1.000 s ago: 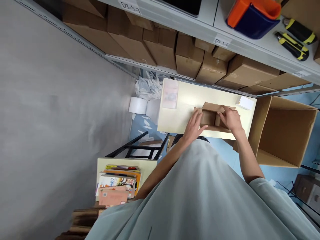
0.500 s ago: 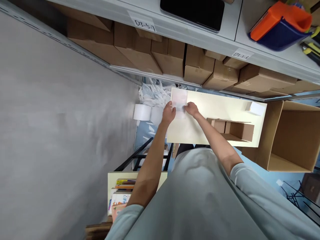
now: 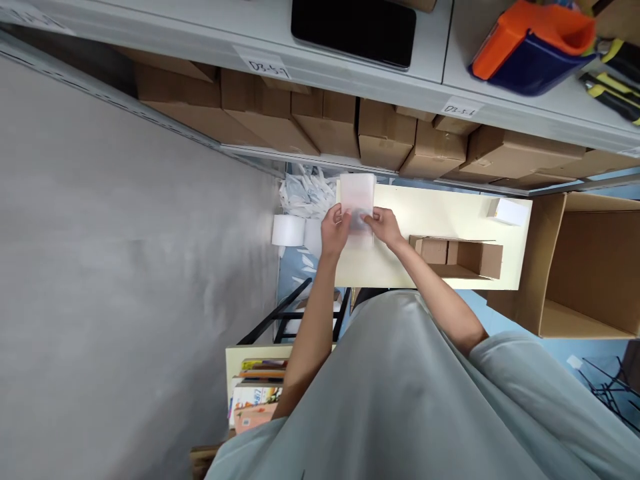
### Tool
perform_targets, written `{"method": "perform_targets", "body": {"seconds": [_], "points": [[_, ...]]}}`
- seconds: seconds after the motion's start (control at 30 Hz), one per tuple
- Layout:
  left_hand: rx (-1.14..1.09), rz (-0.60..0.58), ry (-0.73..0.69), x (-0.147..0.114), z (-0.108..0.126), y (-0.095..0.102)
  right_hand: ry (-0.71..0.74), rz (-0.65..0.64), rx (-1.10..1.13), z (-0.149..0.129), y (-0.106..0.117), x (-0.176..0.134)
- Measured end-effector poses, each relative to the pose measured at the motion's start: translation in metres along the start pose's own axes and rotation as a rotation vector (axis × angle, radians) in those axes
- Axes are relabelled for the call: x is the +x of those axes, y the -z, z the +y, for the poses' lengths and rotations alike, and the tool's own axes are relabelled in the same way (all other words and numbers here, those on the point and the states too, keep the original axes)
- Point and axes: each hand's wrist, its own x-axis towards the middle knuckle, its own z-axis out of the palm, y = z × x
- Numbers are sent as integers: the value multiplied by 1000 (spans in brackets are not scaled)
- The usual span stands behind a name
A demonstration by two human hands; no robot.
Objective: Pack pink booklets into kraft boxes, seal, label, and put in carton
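Observation:
Between my hands is a flat, pale pinkish-white packet (image 3: 358,192), see-through toward its lower end, held over the left end of a cream table (image 3: 395,267). My left hand (image 3: 335,230) grips its left edge, thumb on top. On the opposite edge, my right hand (image 3: 384,225) pinches it with thumb and fingers. What lies inside the packet is too faint to make out. To the right of my right forearm, an open narrow cardboard box (image 3: 491,261) rests on the table, and a small white box (image 3: 510,212) stands behind it.
A large open carton (image 3: 543,267) adjoins the table's right end. Above the far edge runs a grey shelf (image 3: 345,70) with brown boxes (image 3: 385,130) below and a black phone (image 3: 354,30) on top. White rolls (image 3: 289,231) and a grey wall (image 3: 125,267) are left.
The packet appears raised slightly nearer to me and shows more solid and pink. Both hands keep hold of its sides. The whole view has shifted a little.

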Motion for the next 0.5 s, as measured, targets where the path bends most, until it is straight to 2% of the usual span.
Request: {"method": "perform_targets", "body": {"seconds": [0.1,0.23,0.33,0.5], "points": [[-56,-7,-47,-41,48,-8,89,-22,201,-6,41,-60],[-62,-81,-17,-97,97,-37,81,-106,324,4,96,-131],[-46,-183,-27,-131,115,-67,79,-74,405,21,127,-162],[-41,-328,-20,-174,121,-120,22,157,331,52,171,-186]]}}
